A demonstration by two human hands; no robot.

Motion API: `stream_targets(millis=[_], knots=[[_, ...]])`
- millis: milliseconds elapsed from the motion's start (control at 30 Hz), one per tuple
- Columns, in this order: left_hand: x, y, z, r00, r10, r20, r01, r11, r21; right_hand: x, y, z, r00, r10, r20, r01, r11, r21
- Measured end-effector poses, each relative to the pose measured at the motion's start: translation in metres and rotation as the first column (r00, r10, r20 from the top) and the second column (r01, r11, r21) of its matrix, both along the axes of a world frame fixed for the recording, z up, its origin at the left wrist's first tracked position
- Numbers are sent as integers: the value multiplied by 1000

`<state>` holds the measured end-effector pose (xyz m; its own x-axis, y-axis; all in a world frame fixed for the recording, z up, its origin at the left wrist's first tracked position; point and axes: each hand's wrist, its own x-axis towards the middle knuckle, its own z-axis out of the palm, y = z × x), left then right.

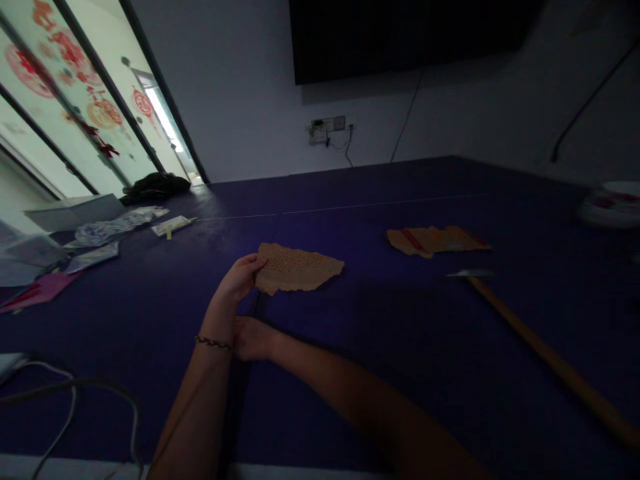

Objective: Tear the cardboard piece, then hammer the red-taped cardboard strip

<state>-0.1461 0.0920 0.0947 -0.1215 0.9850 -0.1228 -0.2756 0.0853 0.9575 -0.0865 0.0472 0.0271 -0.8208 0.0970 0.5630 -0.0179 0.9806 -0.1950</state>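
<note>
Pinched between the thumb and fingers of my left hand (243,273) is a torn piece of brown cardboard (300,270) dotted with many small holes. It is held by its left end, over the purple tabletop (320,387). My right hand (254,339) sits at my left wrist, just beside a braided bracelet (214,343). Its fingers are hidden behind the left forearm. Farther right lies a second torn cardboard piece (437,240) with red stripes. A tool with a long wooden handle (550,357) and a thin metal head (470,273) rests to the right.
At the left are a grey box (75,212), plastic-wrapped packets (113,227), a small white packet (171,226) and a pink sheet (43,291). Cables (75,383) loop at lower left. A blurred round container (613,205) stands far right. Wall sockets (327,127) sit behind the table.
</note>
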Motion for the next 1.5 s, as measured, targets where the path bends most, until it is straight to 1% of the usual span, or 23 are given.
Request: stream_targets(millis=[67, 133, 167, 233, 267, 300, 333, 400, 433, 467, 533, 633, 700, 800, 867, 1067, 1233, 1300, 1367, 1433, 1500], knots=[[-3, 1, 2, 1000, 0, 8, 0, 1000, 17, 25, -1, -4, 1000, -16, -21, 16, 1000, -2], [0, 1, 0, 999, 0, 32, -1, 1000, 29, 64, 0, -9, 994, -61, -95, 61, 998, -4], [5, 1, -4, 999, -1, 51, -1, 999, 33, 87, 1, -11, 987, -87, -137, 87, 996, -4], [22, -2, -17, 995, 5, 104, -10, 999, 44, 135, 4, -13, 965, -141, -221, 144, 990, -2], [34, -4, -27, 990, 13, 137, -21, 998, 57, 158, 6, -13, 944, -213, -252, 213, 977, -26], [48, -8, -37, 986, 28, 166, -39, 997, 67, 178, 9, -13, 919, -291, -265, 286, 956, -58], [61, -11, -48, 980, 42, 193, -56, 996, 65, 196, 13, -13, 882, -385, -272, 373, 923, -98], [87, -20, -68, 976, -1, 219, -8, 999, 40, 221, 23, -14, 786, -545, -294, 515, 839, -178], [97, -24, -76, 973, -11, 230, 2, 999, 39, 228, 28, -15, 748, -596, -293, 558, 803, -209], [104, -27, -82, 971, -9, 237, -2, 999, 46, 232, 33, -17, 721, -630, -289, 586, 777, -231], [113, -32, -89, 970, 2, 242, -17, 998, 59, 235, 40, -23, 702, -659, -268, 606, 751, -261], [115, -37, -89, 972, 4, 234, -20, 998, 65, 232, 44, -31, 703, -669, -243, 609, 742, -282], [114, -40, -87, 975, -30, 221, 19, 998, 54, 230, 43, -34, 700, -672, -240, 615, 739, -276], [114, -45, -86, 974, -114, 197, 111, 994, 24, 230, 39, -34, 685, -689, -237, 640, 725, -257], [115, -47, -87, 972, -147, 185, 148, 989, 9, 231, 37, -32, 674, -702, -230, 657, 712, -250], [118, -48, -92, 977, -161, 137, 161, 987, 13, 230, 35, -28, 654, -730, -198, 698, 683, -214], [118, -48, -92, 984, -146, 101, 146, 989, 10, 224, 35, -30, 623, -769, -146, 763, 638, -105], [118, -49, -92, 987, -133, 88, 132, 991, 15, 223, 36, -30, 629, -764, -144, 763, 642, -73], [119, -49, -93, 990, -116, 75, 115, 993, 20, 223, 36, -31, 648, -745, -156, 747, 662, -61], [119, -49, -92, 993, -98, 72, 97, 995, 22, 225, 35, -30, 673, -717, -181, 719, 692, -65], [119, -49, -92, 993, -82, 86, 80, 997, 19, 226, 31, -30, 714, -671, -198, 672, 737, -72]])
